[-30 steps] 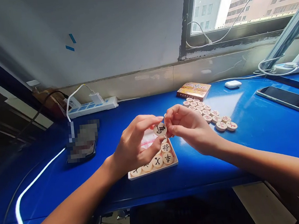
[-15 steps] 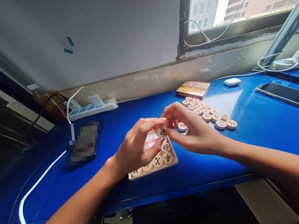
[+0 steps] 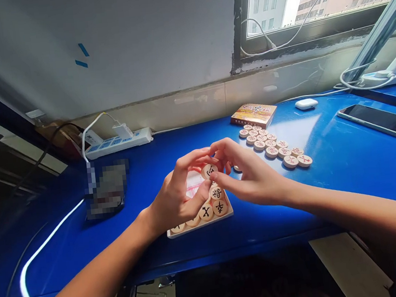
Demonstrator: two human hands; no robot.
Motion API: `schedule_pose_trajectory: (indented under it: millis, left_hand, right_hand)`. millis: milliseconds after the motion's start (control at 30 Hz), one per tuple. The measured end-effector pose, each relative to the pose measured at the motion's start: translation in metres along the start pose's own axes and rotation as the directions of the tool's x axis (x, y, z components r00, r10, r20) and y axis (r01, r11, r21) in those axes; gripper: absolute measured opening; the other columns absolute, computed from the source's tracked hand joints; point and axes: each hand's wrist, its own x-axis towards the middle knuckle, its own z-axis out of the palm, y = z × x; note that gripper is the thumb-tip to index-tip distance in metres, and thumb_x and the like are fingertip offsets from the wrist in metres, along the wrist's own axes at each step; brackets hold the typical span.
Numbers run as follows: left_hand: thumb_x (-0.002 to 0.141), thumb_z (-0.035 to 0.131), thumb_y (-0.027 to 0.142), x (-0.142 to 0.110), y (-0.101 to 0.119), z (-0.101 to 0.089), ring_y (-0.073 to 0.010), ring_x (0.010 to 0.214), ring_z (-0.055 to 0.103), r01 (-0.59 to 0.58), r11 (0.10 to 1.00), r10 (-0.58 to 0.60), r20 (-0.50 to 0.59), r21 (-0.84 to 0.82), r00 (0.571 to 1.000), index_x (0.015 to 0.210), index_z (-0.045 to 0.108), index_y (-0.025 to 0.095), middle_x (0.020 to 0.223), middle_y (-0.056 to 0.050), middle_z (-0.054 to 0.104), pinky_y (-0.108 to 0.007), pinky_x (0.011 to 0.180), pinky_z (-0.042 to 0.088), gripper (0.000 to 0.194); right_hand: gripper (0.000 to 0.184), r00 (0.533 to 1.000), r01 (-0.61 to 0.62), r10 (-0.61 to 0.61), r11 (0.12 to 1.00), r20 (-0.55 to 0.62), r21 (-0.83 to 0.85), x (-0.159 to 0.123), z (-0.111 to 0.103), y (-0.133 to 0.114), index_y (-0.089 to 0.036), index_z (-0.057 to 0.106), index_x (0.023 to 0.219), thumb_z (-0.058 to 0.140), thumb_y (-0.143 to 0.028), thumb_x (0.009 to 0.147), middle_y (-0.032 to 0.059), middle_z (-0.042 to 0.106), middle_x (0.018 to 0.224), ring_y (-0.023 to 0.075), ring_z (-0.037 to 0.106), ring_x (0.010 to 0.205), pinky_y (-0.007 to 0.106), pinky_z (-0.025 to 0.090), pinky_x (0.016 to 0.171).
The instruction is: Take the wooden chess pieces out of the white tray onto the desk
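the left hand [image 3: 184,189] and right hand [image 3: 247,174] meet near the center of the frame, both closed on one round piece [image 3: 209,171] with a black character on its face. the left thumb is at its lower edge, with the index finger arched above; the right thumb touches its lower right side, and the right fingers curl behind. the piece is held up, tilted, in front of the far part of the tray [image 3: 201,227].

the tray sits on the blue table [image 3: 261,226], just below the center. black pieces [image 3: 220,207] lie in it along the near and right sides, and white paper [image 3: 193,181] with red lines shows between the left fingers. another piece is mostly hidden behind the right hand.

right of center, red pieces [image 3: 271,152] lie close together, running from the box [image 3: 253,115] down to the right. the white case [image 3: 306,104] and the phone [image 3: 382,122] are further right. at left, the strip [image 3: 120,144] lies near the wall [image 3: 138,42], above a dark blurred thing [image 3: 107,191]. the window [image 3: 310,7] is at upper right.
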Motion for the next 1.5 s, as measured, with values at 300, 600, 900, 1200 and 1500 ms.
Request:
schedule_pose_trajectory:
  millis: [300, 600, 900, 1200, 1500]
  left_hand:
    - [0.09, 0.054, 0.019, 0.005, 0.018, 0.008, -0.0226, 0.107, 0.059, 0.337, 0.814, -0.394, -0.025, -0.473, 0.919, 0.132, 0.028, 0.025, 0.115, -0.009, 0.06, -0.039, 0.087, 0.051, 0.05]
    - [0.089, 0.055, 0.027, 0.007, 0.01, 0.004, -0.0213, 0.097, 0.063, 0.46, 0.703, -0.497, 0.089, -0.542, 0.863, 0.132, 0.029, 0.02, 0.102, -0.01, 0.064, -0.032, 0.077, 0.055, 0.05]
    - [0.083, 0.061, 0.022, 0.006, 0.004, -0.005, -0.0229, 0.1, 0.062, 0.521, 0.632, -0.511, 0.198, -0.574, 0.837, 0.13, 0.034, 0.022, 0.109, -0.011, 0.062, -0.035, 0.081, 0.053, 0.054]
    - [0.089, 0.052, 0.033, 0.007, -0.008, -0.005, -0.016, 0.078, 0.06, 0.571, 0.681, -0.57, 0.158, -0.459, 0.807, 0.13, 0.034, 0.017, 0.084, -0.004, 0.063, -0.036, 0.081, 0.047, 0.047]
    - [0.09, 0.053, 0.037, 0.006, 0.0, -0.004, -0.0146, 0.073, 0.058, 0.509, 0.822, -0.496, 0.118, -0.257, 0.86, 0.126, 0.041, 0.017, 0.077, -0.001, 0.058, -0.027, 0.069, 0.047, 0.043]
  right_hand:
    - [0.031, 0.993, 0.08, -0.081, 0.997, -0.089, -0.008, 0.0, 0.004, 0.007, -0.019, 0.046, 0.112, 0.058, -0.026, 0.084, 0.0036, 0.052, 0.092, 0.0145, 0.051, 0.08, 0.03, 0.045, 0.062]
    - [0.019, 0.975, 0.193, -0.21, 0.966, -0.08, -0.174, 0.003, 0.001, 0.009, -0.021, 0.055, 0.091, 0.065, -0.025, 0.076, 0.0058, 0.043, 0.097, 0.0187, 0.047, 0.092, 0.037, 0.048, 0.075]
    - [0.02, 0.968, 0.205, -0.233, 0.947, -0.091, -0.246, 0.004, 0.002, 0.016, -0.02, 0.051, 0.092, 0.063, -0.02, 0.076, 0.0046, 0.044, 0.094, 0.0166, 0.048, 0.088, 0.035, 0.047, 0.076]
    - [0.017, 0.939, 0.321, -0.341, 0.831, 0.04, -0.454, 0.012, -0.004, 0.033, -0.02, 0.055, 0.097, 0.058, -0.022, 0.081, 0.0067, 0.055, 0.091, 0.0193, 0.048, 0.083, 0.036, 0.045, 0.073]
    - [0.014, 0.94, 0.295, -0.34, 0.787, 0.018, -0.542, 0.009, -0.004, 0.025, -0.019, 0.058, 0.085, 0.058, -0.033, 0.083, 0.0063, 0.057, 0.083, 0.0186, 0.047, 0.077, 0.034, 0.043, 0.068]
